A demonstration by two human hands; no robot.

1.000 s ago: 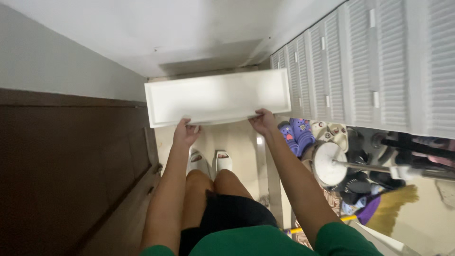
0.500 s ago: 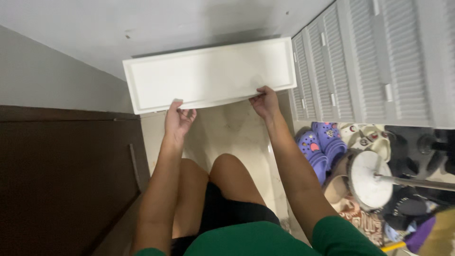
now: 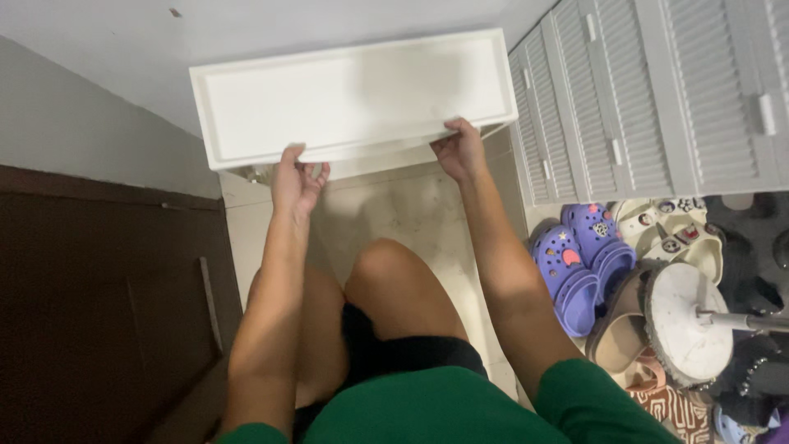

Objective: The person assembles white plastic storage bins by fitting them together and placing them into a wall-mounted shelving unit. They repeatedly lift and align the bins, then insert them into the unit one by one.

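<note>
White long rectangular rimmed panel (image 3: 353, 103) is carried: left hand (image 3: 297, 179) and right hand (image 3: 460, 150) clutch its near edge; next, keep it level.

I count one long white rectangular panel (image 3: 353, 99), two purple foam clogs (image 3: 579, 263) at right, two cream clogs (image 3: 670, 238) beyond, one round white fan base (image 3: 682, 321).

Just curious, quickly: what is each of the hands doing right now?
Left hand: closed on the near edge of the white rectangular tray.
Right hand: closed on the same edge, further right.
</note>
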